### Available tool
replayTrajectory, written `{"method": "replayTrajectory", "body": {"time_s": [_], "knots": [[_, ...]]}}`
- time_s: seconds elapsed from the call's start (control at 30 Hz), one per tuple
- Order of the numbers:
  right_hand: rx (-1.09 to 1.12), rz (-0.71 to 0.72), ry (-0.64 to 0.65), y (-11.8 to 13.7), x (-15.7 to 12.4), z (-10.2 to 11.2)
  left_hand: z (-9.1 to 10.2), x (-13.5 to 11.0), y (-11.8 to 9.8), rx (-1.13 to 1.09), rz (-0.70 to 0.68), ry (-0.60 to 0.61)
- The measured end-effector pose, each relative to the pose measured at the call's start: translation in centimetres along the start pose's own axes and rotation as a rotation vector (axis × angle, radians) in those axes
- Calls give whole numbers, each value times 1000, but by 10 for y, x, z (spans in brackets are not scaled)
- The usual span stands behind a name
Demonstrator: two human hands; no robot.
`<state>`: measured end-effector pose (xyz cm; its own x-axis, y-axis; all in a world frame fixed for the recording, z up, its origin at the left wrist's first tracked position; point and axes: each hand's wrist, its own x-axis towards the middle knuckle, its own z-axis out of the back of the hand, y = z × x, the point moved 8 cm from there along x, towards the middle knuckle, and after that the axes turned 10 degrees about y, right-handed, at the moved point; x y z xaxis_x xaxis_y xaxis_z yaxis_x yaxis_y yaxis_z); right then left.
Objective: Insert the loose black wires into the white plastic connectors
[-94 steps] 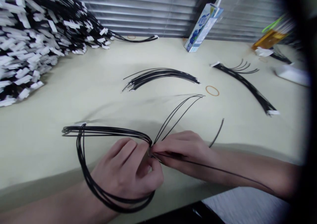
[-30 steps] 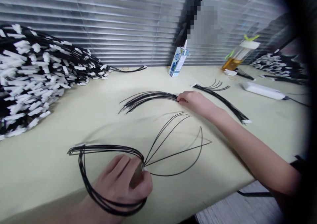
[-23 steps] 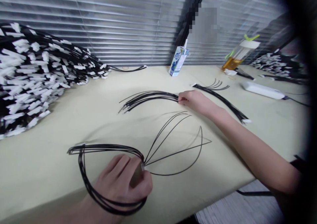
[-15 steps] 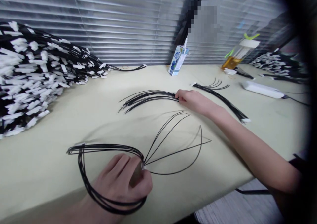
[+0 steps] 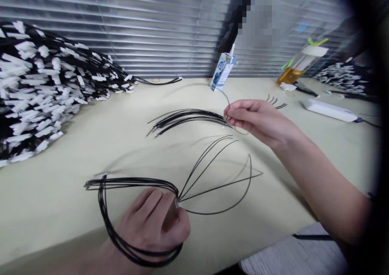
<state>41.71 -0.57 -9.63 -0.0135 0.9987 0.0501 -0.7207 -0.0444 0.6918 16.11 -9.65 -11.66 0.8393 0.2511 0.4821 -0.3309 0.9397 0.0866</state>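
My left hand (image 5: 156, 220) is closed around a looped black wire harness (image 5: 130, 181), gripping it by a small whitish connector (image 5: 178, 202). Several thin black wires fan out from that connector to the right, and a second bend of the loop hangs over my wrist. Farther back, my right hand (image 5: 253, 117) pinches a single thin wire (image 5: 226, 97), which curves up and left from the fingertips. A bundle of loose black wires (image 5: 188, 116) with shiny ends lies just left of those fingers. Beneath the hand is a yellowish rubber band (image 5: 241, 132).
A large heap of black cables with white connectors (image 5: 45, 80) fills the left side. A drink carton (image 5: 223, 72) stands by the blinds (image 5: 152, 31). To the right are a bottle of amber liquid (image 5: 300, 62), a white device with a cord (image 5: 331, 110) and another cable pile (image 5: 343, 78).
My right hand has lifted slightly from the loose wire bundle, with one thin wire now between its fingertips. The left hand keeps its grip on the harness. The view has shifted a little.
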Motion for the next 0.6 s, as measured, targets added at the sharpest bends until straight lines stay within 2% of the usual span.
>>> {"method": "replayTrajectory", "body": {"time_s": [0.07, 0.1, 0.17, 0.2, 0.3, 0.43, 0.6], "knots": [[535, 47, 59, 28, -19, -23, -1, -1, -1, 10, 3, 16], [682, 49, 126, 43, -29, -40, -1, -1, -1, 10, 2, 27], [772, 62, 270, 72, -48, -74, -2, -1, -2, 15, 0, 42], [758, 57, 330, 81, -57, -90, -2, 0, -2, 19, -5, 42], [544, 143, 331, 96, -70, -111, 0, 2, -2, 17, -20, 43], [273, 272, 274, 95, -71, -114, 1, 3, -2, -10, -15, 45], [168, 294, 280, 91, -69, -116, 0, 2, -1, -42, -9, 90]]}}
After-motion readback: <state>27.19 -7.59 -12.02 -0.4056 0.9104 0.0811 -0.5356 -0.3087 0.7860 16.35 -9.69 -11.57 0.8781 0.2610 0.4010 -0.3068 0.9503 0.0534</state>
